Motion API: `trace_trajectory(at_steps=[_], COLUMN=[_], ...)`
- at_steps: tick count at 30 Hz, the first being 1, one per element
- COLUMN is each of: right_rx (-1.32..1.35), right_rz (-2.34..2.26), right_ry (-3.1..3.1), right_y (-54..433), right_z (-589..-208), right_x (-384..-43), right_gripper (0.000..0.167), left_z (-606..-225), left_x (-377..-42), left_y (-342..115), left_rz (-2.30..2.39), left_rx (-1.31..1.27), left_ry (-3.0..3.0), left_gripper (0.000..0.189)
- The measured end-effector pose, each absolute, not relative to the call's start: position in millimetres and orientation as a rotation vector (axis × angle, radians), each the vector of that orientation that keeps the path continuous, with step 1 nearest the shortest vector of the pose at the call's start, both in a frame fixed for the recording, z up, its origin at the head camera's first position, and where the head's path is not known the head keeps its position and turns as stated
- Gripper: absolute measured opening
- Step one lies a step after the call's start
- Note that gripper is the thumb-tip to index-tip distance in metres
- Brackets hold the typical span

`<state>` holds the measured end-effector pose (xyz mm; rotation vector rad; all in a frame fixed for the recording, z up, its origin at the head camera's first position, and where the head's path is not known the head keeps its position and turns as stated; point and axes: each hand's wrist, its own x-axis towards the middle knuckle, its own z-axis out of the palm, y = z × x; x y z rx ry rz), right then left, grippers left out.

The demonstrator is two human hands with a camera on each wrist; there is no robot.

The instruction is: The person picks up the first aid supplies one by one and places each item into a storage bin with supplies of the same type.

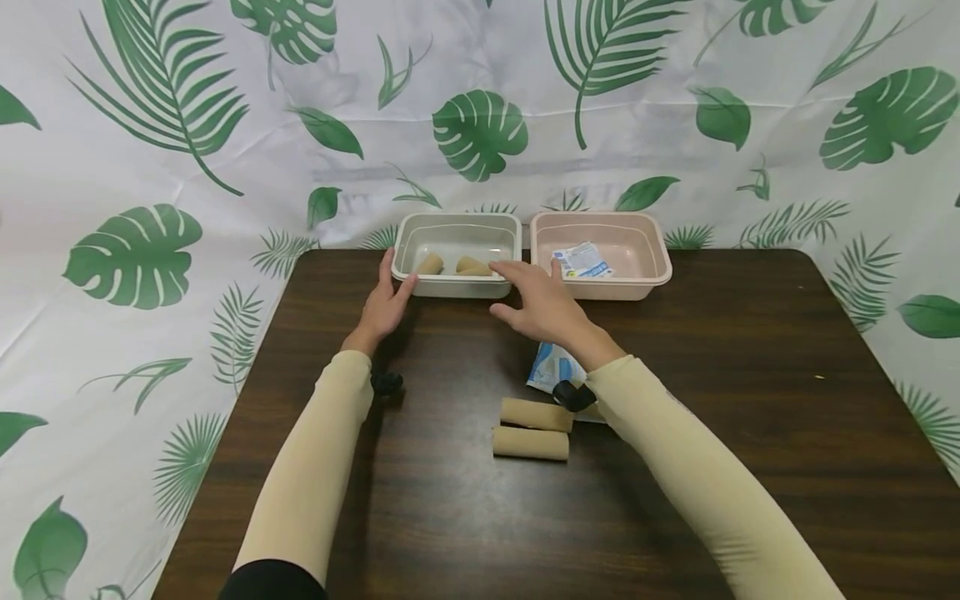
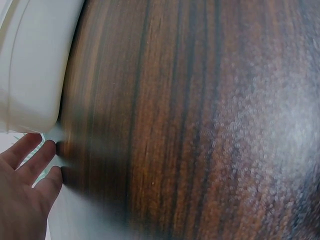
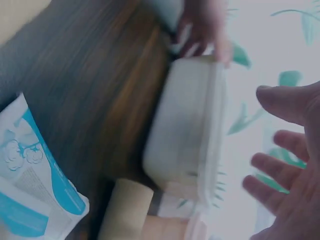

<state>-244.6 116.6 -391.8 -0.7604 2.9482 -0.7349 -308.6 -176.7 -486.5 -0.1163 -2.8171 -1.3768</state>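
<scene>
Here our left hand [image 1: 381, 310] touches the front left corner of the grey tub [image 1: 461, 288], fingers extended; our right hand [image 1: 549, 307], spread and grasping nothing, hovers by its front right corner. Inside that tub, rolls [image 1: 430, 264] lie toward the front rim. Just beside it, at the table's [image 1: 420, 500] back edge, stands the pink tub [image 1: 611, 290] with a packet [image 1: 588, 261]. Farther from that edge lie another packet [image 1: 550, 368] and 2 more rolls [image 1: 531, 444].

Smooth-looking plastic makes up the pale grey tub [image 1: 459, 288], with matt cardboard rolls [image 1: 530, 443] inside and in front of it, a smooth pink plastic tub [image 1: 611, 292] to its right, a glossy wood-grain table [image 1: 435, 517] beneath it and creased cloth [image 1: 405, 133] behind it.
</scene>
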Motion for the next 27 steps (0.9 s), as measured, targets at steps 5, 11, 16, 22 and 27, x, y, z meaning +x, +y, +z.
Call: trace_trajectory(at_steps=[5,11,16,22,27], right_rx=[-0.753,-0.675,-0.555,-0.400,-0.305], right_rz=[-0.904,-1.055,-1.083,-1.079,-1.071], right_ry=[2.874,2.820,2.770,2.782,2.819], right_y=[142,178,204,223,234], right_z=[-373,-372,-397,-428,-448], right_x=[-214,-180,-156,-124,-106], right_gripper=[0.060,0.059,0.053,0.049,0.049], left_z=[-486,-483,-483,-486,-488], left_x=[-310,-309,-307,-307,-308], left_y=[-178,-178,-178,-177,-178], left_rz=[-1.367,-1.379,-1.384,-1.392,-1.409], left_rx=[-0.111,-0.120,-0.125,-0.142,-0.143], left_ry=[-2.824,-2.816,-2.823,-2.817,-2.810], left_gripper=[0.074,0.073,0.074,0.074,0.075])
